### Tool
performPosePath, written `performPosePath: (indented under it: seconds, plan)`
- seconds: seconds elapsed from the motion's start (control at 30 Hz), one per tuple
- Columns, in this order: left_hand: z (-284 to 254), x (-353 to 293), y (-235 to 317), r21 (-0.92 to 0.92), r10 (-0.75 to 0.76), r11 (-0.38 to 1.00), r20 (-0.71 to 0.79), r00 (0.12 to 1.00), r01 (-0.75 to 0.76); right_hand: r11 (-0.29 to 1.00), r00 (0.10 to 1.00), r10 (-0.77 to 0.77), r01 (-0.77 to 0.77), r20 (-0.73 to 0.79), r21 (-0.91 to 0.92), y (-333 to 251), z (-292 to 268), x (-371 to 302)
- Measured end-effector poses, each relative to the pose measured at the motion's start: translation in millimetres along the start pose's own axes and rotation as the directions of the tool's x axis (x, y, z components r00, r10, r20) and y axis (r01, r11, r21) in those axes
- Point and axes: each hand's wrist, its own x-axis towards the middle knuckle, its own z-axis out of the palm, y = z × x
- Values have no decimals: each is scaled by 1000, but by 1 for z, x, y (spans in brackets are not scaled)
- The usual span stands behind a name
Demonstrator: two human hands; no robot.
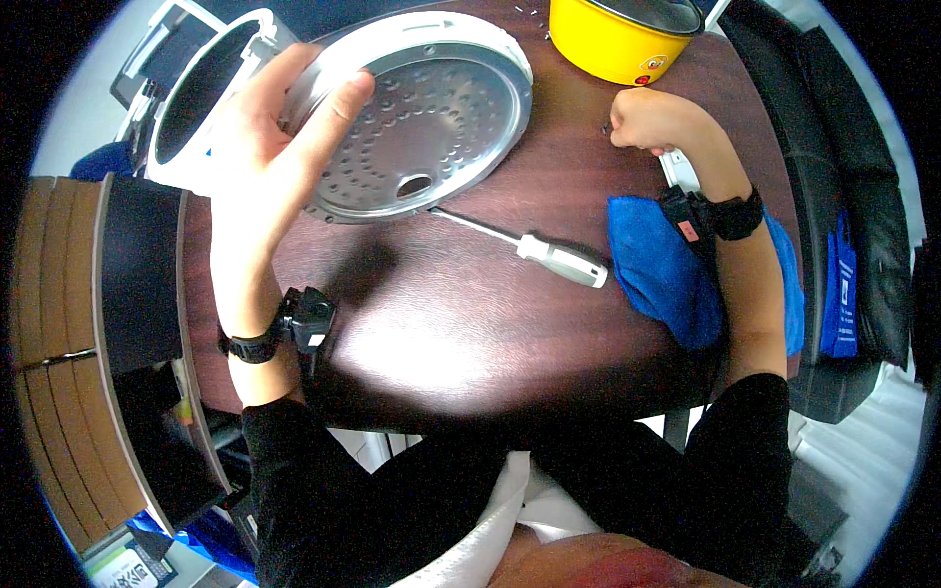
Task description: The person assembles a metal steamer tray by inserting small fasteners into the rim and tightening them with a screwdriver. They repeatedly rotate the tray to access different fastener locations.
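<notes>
My left hand [265, 147] grips the white edge of a round rice cooker lid [431, 118], thumb on the rim and fingers wrapped behind it. The lid's inner face is a dimpled metal plate with one oval hole near its lower edge. Beside it at the left stands the white rice cooker body [181, 147], dark inside. My right hand [657, 120] is closed low over the table; a tiny dark bit shows by its fingers, but what they hold is hidden. A screwdriver [559, 260] with a grey and white handle lies on the table, its tip by the lid.
Beyond my right hand sits a yellow pot [613, 44]. Several small screws [529, 11] lie at the far edge. A blue cloth [657, 274] is under my right forearm, with a white object [678, 171] beside it. A wooden cabinet [64, 294] stands left, a black sofa [853, 147] right.
</notes>
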Motion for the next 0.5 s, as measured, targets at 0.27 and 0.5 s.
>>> performPosePath:
  seconds: [0.27, 0.5]
  plan:
    - [5, 1, -3, 160, 74, 985, -47, 996, -66, 721, 609, -547, 691, -574, 47, -31, -10, -37]
    - [13, 0, 5, 50, 183, 983, -117, 976, -178, 597, 363, -516, 802, -776, -22, -101, -8, -76]
